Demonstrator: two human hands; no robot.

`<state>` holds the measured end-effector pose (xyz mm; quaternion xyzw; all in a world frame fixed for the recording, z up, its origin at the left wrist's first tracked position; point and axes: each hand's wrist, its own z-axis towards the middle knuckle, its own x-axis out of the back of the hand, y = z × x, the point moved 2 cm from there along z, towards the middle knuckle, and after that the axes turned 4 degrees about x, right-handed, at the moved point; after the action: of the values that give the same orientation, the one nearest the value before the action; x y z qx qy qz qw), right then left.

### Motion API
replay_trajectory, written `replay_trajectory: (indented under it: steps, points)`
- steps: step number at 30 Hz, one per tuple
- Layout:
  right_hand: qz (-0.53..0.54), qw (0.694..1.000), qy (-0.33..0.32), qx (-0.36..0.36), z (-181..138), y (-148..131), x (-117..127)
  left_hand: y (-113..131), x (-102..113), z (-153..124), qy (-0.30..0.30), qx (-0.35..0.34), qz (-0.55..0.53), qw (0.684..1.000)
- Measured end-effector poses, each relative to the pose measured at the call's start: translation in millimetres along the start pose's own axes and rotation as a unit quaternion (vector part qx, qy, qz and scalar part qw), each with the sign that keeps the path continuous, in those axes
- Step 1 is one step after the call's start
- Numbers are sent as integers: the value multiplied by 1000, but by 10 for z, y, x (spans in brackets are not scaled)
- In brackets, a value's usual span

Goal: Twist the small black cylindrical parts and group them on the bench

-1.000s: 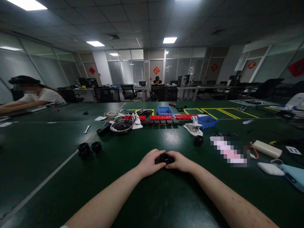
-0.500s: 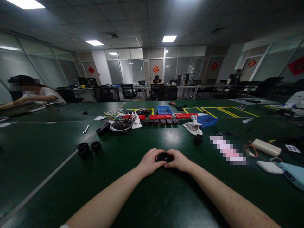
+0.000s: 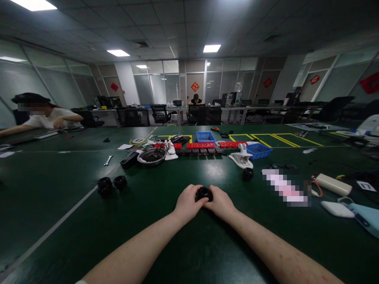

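A round, glossy black part with a hole in its top (image 3: 204,193) is held low at the green tabletop, straight ahead of me. My left hand (image 3: 189,203) is closed around its left side, thumb across the near side. From the right, my right hand (image 3: 221,202) grips the same part, and the two thumbs nearly meet in front. Its lower portion is hidden by my fingers; I cannot tell whether it rests on the table. Similar black parts (image 3: 120,182) stand off to the left, and another single black part (image 3: 248,174) sits to the right, beyond my right hand.
Farther back are a white clip base (image 3: 241,157), blue bins (image 3: 258,150), red socket strips (image 3: 200,144) and a round metal-rimmed dish (image 3: 151,156). A wrench (image 3: 108,160) lies left. At right are a cream power bank (image 3: 331,184) and a pale blue item (image 3: 365,217). A person sits at far left.
My right hand's fingers have shifted slightly around the black part, showing more of its top. The person at far left has raised their head and drawn one arm in.
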<state>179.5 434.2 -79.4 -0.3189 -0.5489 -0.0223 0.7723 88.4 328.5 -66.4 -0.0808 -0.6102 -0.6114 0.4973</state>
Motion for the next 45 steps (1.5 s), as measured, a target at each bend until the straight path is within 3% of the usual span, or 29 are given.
replay_trajectory:
  steps: [6, 10, 17, 30, 38, 45]
  points:
    - [136, 984, -66, 94, 24, 78, 63, -50, 88, 64, -73, -85, -21, 994]
    - [249, 951, -163, 91, 46, 114, 127, -71, 120, 84, -108, -101, -42, 988]
    - [268, 935, -195, 129, 51, 98, 186, -55, 130, 81, -137, -105, -63, 983]
    - [236, 950, -178, 102, 56, 161, 147, -45, 96, 71, -129, -90, -57, 986]
    - [148, 985, -90, 18, 50, 134, 100, 22, 10, 20, -57, -29, -14, 998]
    - [61, 998, -18, 5, 26, 75, 18, 29, -32, -6, -14, -2, 0, 1000]
